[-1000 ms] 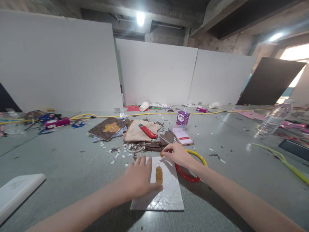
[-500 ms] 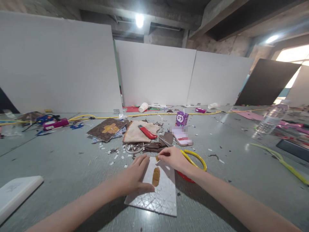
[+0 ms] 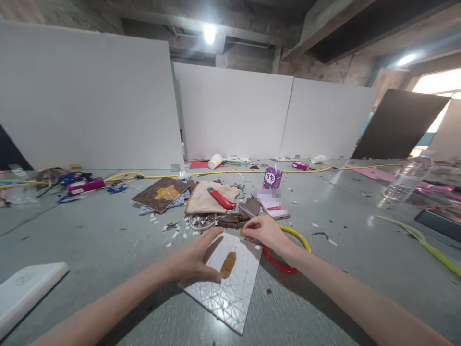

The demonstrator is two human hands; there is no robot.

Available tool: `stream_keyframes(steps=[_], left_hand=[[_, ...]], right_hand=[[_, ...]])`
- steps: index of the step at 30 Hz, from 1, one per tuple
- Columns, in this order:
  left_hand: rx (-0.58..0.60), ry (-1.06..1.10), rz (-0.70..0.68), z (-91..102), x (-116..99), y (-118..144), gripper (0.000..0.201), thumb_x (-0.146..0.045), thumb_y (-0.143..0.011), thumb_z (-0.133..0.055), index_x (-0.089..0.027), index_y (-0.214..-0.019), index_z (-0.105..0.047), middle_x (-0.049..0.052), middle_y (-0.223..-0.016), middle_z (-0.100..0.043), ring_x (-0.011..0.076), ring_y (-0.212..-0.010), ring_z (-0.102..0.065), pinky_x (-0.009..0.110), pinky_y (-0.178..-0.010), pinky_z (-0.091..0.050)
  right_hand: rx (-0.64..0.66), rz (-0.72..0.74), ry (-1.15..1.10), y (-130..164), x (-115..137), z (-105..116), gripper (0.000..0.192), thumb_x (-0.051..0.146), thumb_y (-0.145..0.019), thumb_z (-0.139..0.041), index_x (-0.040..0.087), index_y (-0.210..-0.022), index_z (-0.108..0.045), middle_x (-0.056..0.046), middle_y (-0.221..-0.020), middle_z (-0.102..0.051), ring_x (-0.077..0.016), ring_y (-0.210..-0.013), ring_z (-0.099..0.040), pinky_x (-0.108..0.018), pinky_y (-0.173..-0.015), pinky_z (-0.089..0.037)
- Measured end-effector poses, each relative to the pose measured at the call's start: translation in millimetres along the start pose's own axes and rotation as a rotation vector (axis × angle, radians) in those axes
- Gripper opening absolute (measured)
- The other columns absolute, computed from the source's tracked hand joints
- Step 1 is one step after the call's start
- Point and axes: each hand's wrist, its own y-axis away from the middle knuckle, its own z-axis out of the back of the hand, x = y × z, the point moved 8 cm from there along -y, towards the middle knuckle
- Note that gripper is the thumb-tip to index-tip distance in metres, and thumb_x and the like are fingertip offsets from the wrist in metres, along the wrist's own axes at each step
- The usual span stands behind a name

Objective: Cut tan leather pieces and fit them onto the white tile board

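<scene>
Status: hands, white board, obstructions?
Left hand open over left edge of white board. Right hand pinching small ochre piece. Ochre oblong on board. Scissors beneath right wrist.

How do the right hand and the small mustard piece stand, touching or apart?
Touching. The head view shows the right hand pinching the small mustard piece at its fingertips, with no gap between them.

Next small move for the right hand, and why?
Probably lower the small ochre piece onto the white panel, beside the ochre oval. The right hand pinches it near the panel's far edge, the left hand is spread at the panel's left side, and the oval already lies on the panel.
</scene>
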Motion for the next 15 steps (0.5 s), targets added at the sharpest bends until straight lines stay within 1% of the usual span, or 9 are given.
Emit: stream_keyframes(steps=[3, 8, 13, 15], left_hand=[[-0.036, 0.018, -0.008, 2.6, 0, -2, 0.096, -0.046, -0.049, -0.068, -0.021, -0.129, -0.02, 0.011, -0.136, -0.021, 0.0262, -0.122, -0.021, 0.038, -0.099, -0.018], [-0.019, 0.036, -0.009, 2.0, -5, -2, 0.092, -0.045, -0.052, -0.067, -0.02, -0.128, -0.022, 0.011, -0.136, -0.021, 0.0262, -0.122, -0.022, 0.037, -0.098, -0.02], [-0.02, 0.062, -0.021, -0.7, -16, -7, 0.087, -0.043, -0.053, -0.066, -0.019, -0.126, -0.024, 0.011, -0.133, -0.026, 0.0262, -0.119, -0.027, 0.037, -0.097, -0.023], [-0.023, 0.068, -0.031, -2.6, -18, -11, 0.087, -0.044, -0.053, -0.066, -0.019, -0.125, -0.026, 0.011, -0.132, -0.028, 0.0259, -0.118, -0.029, 0.037, -0.097, -0.024]], right_hand=[[0.011, 0.0, 0.013, 0, -2, 0, 0.015, 0.026, -0.065, -0.053, 0.013, -0.067, -0.061, -0.004, -0.061, -0.063, -0.0098, -0.051, -0.054, -0.017, -0.048, -0.04], [0.016, -0.026, 0.041, 1, -2, -3, 0.013, 0.022, -0.065, -0.051, 0.012, -0.065, -0.06, -0.004, -0.061, -0.064, -0.0089, -0.05, -0.053, -0.016, -0.047, -0.039], [-0.037, -0.082, 0.157, -2, -11, 5, 0.013, 0.02, -0.064, -0.05, 0.012, -0.061, -0.06, -0.003, -0.056, -0.062, -0.0091, -0.048, -0.052, -0.017, -0.048, -0.039], [-0.041, -0.1, 0.166, -4, -15, 9, 0.014, 0.02, -0.064, -0.049, 0.012, -0.061, -0.06, -0.003, -0.054, -0.061, -0.0091, -0.047, -0.051, -0.018, -0.048, -0.038]])
